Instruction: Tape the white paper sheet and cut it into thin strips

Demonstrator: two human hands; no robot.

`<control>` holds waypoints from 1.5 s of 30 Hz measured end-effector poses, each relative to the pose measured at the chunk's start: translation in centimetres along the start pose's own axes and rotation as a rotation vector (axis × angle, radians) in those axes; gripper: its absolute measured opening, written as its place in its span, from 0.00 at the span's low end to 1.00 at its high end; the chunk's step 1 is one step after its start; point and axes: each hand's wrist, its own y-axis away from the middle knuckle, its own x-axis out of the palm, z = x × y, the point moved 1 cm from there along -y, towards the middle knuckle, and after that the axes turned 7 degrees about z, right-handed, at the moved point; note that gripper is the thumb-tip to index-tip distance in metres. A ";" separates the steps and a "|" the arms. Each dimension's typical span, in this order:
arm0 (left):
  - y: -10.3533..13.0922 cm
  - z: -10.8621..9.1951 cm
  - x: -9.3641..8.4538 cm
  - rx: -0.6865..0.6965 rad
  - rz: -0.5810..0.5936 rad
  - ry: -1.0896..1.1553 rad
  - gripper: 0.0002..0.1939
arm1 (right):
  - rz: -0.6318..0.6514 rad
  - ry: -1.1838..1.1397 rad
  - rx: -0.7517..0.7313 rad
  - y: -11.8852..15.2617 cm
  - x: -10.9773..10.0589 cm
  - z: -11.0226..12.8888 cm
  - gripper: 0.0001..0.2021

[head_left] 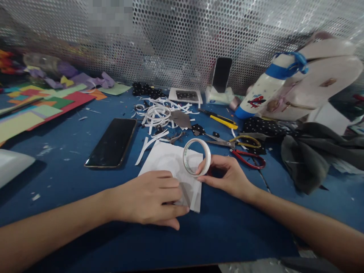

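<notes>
A sheet of white paper (153, 161) lies on the blue table in front of me. My left hand (150, 197) rests palm down over its lower left part, fingers stretched out and a little apart, holding nothing. A pale strip, which looks like tape, runs along the sheet's right side near my left fingertips. Pinched between the thumb and fingers of my right hand (227, 176) is a roll of tape (208, 157). The roll stands on edge just above the sheet's right side, its ring facing me.
Behind the sheet lie white paper strips (157, 115), scissors (227, 143), red-handled pliers (250, 159) and a yellow cutter (224, 122). A phone (112, 144) and coloured papers (65, 108) are left. A bottle (263, 89), white bag (327, 79) and dark cloth (304, 163) are right.
</notes>
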 end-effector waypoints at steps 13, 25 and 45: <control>0.0 0.0 0.0 0.005 0.004 -0.021 0.13 | 0.004 0.010 -0.020 -0.1 0.1 0.0 0.04; 0.0 0.2 0.5 -0.017 0.056 -0.028 0.14 | 0.007 0.020 -0.048 -0.1 0.1 -0.1 0.05; 0.1 0.3 0.5 -0.058 0.093 0.027 0.15 | 0.036 0.240 -0.072 0.1 0.6 0.1 0.06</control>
